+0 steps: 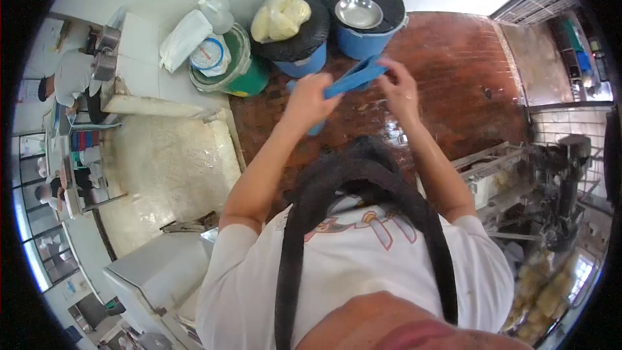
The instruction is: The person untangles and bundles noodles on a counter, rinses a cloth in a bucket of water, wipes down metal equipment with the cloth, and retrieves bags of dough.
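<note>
A strip of blue material is stretched between my two hands, above the wet reddish-brown floor. My left hand is closed round its left end, and a piece of blue hangs below that hand. At the other end, the fingers of my right hand pinch the blue material. Just beyond my hands stand two blue buckets with black covers. A metal bowl rests on the right bucket, and a pale yellow bundle lies on the left bucket.
A green bucket with a round dial scale stands at the left by the wall. A pale ledge lies further left. Machinery and a metal rack stand at the right. Other people are at the far left.
</note>
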Demonstrator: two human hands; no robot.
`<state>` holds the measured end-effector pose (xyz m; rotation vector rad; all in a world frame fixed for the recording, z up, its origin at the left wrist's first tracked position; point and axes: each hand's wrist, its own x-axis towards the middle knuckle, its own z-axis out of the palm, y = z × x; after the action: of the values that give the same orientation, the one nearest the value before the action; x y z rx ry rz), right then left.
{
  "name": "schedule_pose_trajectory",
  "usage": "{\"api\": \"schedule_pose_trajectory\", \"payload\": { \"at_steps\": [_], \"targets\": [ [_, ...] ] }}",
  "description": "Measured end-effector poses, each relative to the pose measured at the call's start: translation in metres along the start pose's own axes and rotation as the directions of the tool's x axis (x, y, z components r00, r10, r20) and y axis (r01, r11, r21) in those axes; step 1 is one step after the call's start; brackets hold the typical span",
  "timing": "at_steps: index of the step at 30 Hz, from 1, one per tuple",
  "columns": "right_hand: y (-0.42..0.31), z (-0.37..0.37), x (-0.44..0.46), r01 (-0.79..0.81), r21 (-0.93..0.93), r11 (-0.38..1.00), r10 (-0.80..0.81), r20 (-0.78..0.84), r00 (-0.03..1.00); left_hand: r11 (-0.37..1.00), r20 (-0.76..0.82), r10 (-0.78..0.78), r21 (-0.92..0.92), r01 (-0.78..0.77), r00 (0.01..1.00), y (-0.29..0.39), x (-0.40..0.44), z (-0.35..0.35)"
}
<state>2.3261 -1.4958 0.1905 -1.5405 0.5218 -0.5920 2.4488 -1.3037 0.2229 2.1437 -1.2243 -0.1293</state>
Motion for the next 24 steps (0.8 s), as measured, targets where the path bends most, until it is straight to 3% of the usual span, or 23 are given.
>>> {"api": "schedule_pose_trajectory", "payload": {
  "at_steps": [1, 3, 4, 5, 7, 10, 11, 12, 13, 16, 18, 19, 21, 24],
  "targets": [
    [-0.005, 0.006, 0.015, 0.089, 0.198, 0.976, -0.061, -0.146, 0.987, 0.987, 0.04, -0.044, -0.15, 0.05, 0.998, 0.012, 0.03, -0.006],
    [0.015, 0.013, 0.048, 0.166, 0.218, 0.962, -0.129, -0.173, 0.976, 0.921, 0.168, -0.032, -0.377, 0.095, 0.985, 0.041, 0.081, -0.011],
    [0.02, 0.018, 0.064, 0.16, 0.224, 0.961, -0.129, -0.149, 0.98, 0.925, 0.053, 0.161, -0.357, -0.132, 0.985, 0.04, 0.095, 0.007],
    [0.025, 0.025, 0.081, 0.132, 0.219, 0.967, -0.11, -0.109, 0.988, 0.875, 0.194, 0.348, -0.419, -0.243, 0.917, 0.042, 0.113, 0.008],
    [0.031, 0.03, 0.126, 0.089, 0.218, 0.972, -0.083, -0.036, 0.996, 0.765, 0.125, 0.542, -0.483, -0.426, 0.831, 0.025, 0.141, 0.036],
    [0.021, 0.022, 0.199, 0.048, 0.179, 0.983, -0.057, 0.045, 0.997, 0.827, 0.384, 0.187, -0.558, 0.066, 0.904, -0.027, 0.193, 0.032],
    [0.016, 0.016, 0.221, 0.041, 0.16, 0.986, -0.052, 0.063, 0.997, 0.744, 0.408, -0.009, -0.607, 0.278, 0.913, -0.045, 0.208, 0.024],
    [0.01, 0.011, 0.242, 0.032, 0.134, 0.99, -0.043, 0.081, 0.996, 0.856, 0.326, -0.152, -0.429, 0.289, 0.933, -0.078, 0.221, 0.028],
    [0.007, 0.008, 0.259, 0.024, 0.113, 0.993, -0.035, 0.092, 0.995, 0.865, 0.177, -0.201, -0.431, 0.259, 0.964, -0.122, 0.229, 0.041],
    [0.002, 0.0, 0.299, -0.015, 0.045, 0.999, 0.01, 0.112, 0.994, 0.801, 0.076, -0.494, -0.349, 0.487, 0.866, -0.227, 0.257, 0.046],
    [0.001, -0.001, 0.319, -0.051, 0.01, 0.999, 0.05, 0.099, 0.994, 0.794, 0.065, -0.555, -0.254, 0.552, 0.829, -0.292, 0.291, 0.041],
    [0.003, -0.001, 0.328, -0.076, -0.01, 0.997, 0.076, 0.086, 0.993, 0.828, 0.028, -0.534, -0.183, 0.53, 0.845, -0.321, 0.311, 0.039],
    [0.015, 0.01, 0.349, -0.146, -0.053, 0.988, 0.149, 0.042, 0.988, 0.895, 0.011, -0.439, 0.095, 0.436, 0.898, -0.448, 0.367, 0.08],
    [0.029, 0.026, 0.36, -0.253, -0.093, 0.963, 0.249, -0.054, 0.967, 0.861, 0.096, -0.389, 0.392, 0.324, 0.916, -0.528, 0.422, 0.112]
  ]
}}
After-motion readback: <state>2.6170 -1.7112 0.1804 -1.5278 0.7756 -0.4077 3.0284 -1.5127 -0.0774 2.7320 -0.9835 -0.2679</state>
